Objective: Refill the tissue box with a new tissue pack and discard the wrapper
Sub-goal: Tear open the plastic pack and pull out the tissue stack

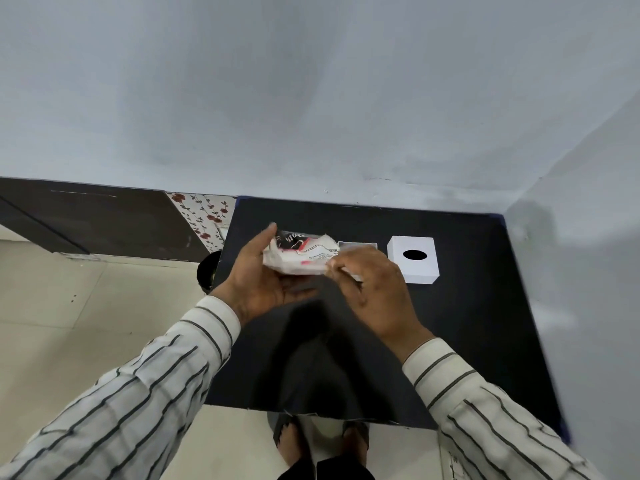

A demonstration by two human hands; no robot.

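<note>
Left hand (266, 282) cradles the tissue pack (301, 254), right hand (370, 282) pinches its wrapper end. Best peel slowly, keeping tissues stacked for the box (414, 259).

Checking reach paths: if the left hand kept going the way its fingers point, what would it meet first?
The left hand points toward the wall; beyond the tissue pack it holds, only bare black table shows, though depth is unclear.

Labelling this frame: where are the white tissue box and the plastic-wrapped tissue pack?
White cardboard tissue box (420, 268): head view, front part of its top face.
White plastic-wrapped tissue pack (298, 259): head view, middle of the wrapper.
</note>
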